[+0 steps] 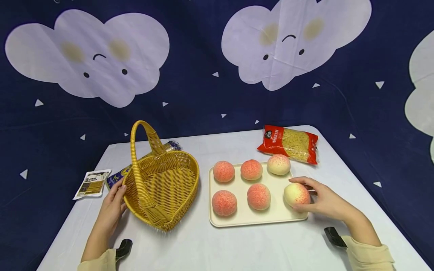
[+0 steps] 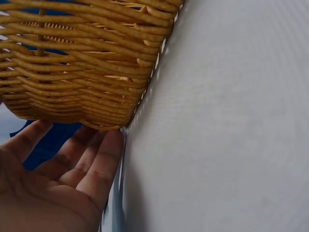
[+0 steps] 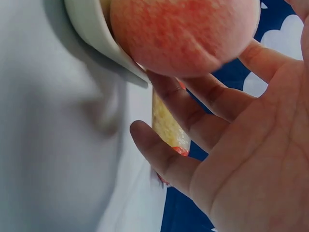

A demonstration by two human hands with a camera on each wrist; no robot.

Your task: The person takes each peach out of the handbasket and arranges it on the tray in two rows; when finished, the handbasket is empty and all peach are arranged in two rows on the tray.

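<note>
My left hand (image 1: 112, 207) is at the left side of a golden wicker basket (image 1: 171, 183) with a tall arched handle. In the left wrist view, its extended fingers touch the lower woven wall. My right hand (image 1: 323, 199) holds a pale yellow peach with a red blush (image 1: 296, 195), thumb on the near side and fingers on the far side. That peach is at the front right corner of a cream tray (image 1: 242, 221). In the right wrist view, the little finger (image 3: 159, 147) is clear of the peach.
Several other peaches, such as a red one (image 1: 224, 203), sit in two rows on the tray. A red-and-yellow pasta bag (image 1: 288, 144) lies behind it. Behind the basket lies a blue packet (image 1: 116, 177), with a flat white-and-brown pack (image 1: 92, 184) farther left.
</note>
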